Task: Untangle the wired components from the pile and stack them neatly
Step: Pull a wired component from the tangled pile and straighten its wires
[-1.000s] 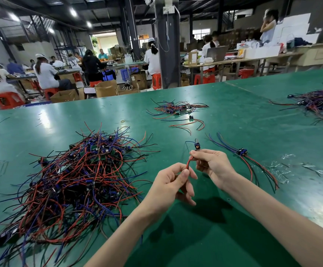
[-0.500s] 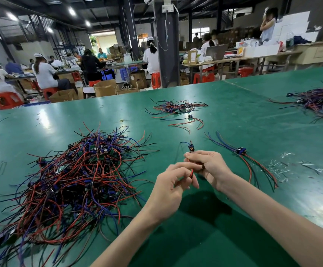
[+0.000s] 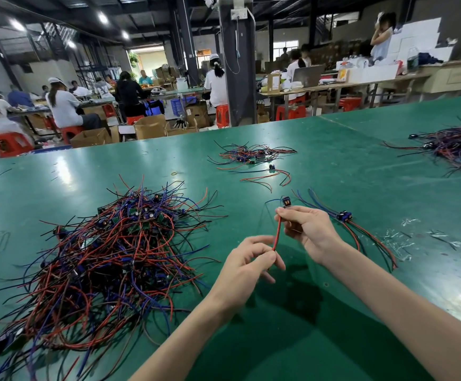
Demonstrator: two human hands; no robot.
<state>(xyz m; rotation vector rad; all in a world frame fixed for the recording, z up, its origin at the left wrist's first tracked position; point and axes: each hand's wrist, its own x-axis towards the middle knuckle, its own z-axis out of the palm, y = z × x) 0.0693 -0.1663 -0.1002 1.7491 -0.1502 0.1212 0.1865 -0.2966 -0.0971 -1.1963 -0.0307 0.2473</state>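
Straightening one wired component [image 3: 286,201]: right grip [image 3: 310,232] pinches below its body, left grip [image 3: 248,259] pinches the red wire [image 3: 276,235] end; next, likely laying it on the stack [image 3: 345,217].

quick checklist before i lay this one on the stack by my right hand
1. Right hand grips the component: ok.
2. Left hand pinches the red wire at its end: ok.
3. Red wire straight between the hands: ok.
4. Component clear of the pile: ok.
5. Blue wire straightened: not ok, it curves away.
6. Stack wires lie together: ok.
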